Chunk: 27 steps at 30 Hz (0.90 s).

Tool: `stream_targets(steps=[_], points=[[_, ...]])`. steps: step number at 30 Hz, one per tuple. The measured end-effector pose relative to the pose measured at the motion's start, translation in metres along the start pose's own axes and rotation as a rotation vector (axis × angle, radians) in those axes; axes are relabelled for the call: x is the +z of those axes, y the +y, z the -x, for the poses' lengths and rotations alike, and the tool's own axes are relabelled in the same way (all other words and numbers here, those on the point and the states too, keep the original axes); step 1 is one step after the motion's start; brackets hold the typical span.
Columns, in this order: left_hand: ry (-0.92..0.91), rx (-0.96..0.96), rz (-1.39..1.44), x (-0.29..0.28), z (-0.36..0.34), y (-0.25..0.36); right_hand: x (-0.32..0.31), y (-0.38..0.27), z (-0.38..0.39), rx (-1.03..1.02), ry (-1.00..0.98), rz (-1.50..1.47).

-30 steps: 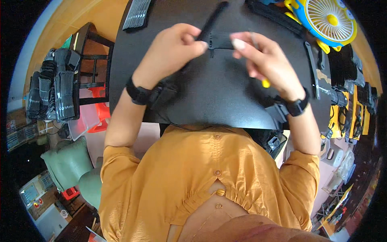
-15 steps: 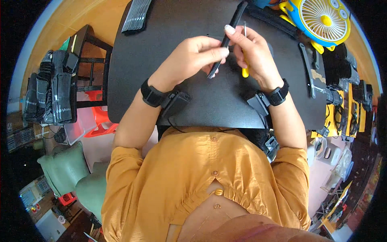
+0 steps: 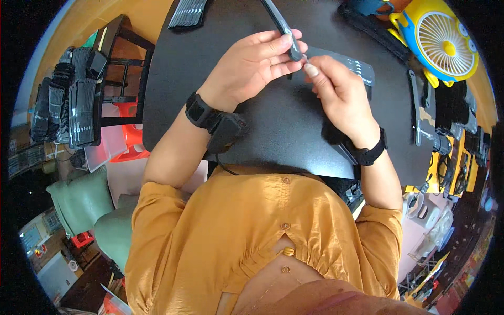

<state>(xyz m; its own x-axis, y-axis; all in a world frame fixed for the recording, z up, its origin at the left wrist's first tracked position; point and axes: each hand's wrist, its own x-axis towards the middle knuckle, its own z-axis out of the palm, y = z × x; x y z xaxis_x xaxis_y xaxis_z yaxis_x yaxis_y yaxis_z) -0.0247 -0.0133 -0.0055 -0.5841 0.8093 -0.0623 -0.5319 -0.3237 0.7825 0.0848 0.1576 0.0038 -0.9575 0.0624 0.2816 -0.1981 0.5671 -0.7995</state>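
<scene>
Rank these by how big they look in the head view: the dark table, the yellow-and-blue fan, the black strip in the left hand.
1. Dark table
2. Yellow-and-blue fan
3. Black strip, held in the left hand; its far end is cut off.

Passage: tabletop (image 3: 283,134) between wristbands (image 3: 197,110) | far-right block: fan (image 3: 448,48) | far-left block: strip stack (image 3: 188,13)
</scene>
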Motion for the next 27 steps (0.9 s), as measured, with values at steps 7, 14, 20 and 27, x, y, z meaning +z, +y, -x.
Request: stream_targets(steps=[7,14,20,27], points=[[-0.036,-0.002,0.178,-0.007,-0.004,-0.009,0.003,-0.003,0.003,-0.062,0.01,0.124],[-0.041,-0.007,0.245,-0.006,-0.004,-0.015,0.0,-0.006,0.002,-0.157,0.059,0.292],[0.018,-0.001,0.189,-0.003,-0.003,-0.013,0.002,-0.005,0.003,-0.12,0.072,0.252],[0.054,0.019,0.08,-0.001,-0.001,-0.012,0.001,-0.005,0.003,-0.091,0.064,0.27]])
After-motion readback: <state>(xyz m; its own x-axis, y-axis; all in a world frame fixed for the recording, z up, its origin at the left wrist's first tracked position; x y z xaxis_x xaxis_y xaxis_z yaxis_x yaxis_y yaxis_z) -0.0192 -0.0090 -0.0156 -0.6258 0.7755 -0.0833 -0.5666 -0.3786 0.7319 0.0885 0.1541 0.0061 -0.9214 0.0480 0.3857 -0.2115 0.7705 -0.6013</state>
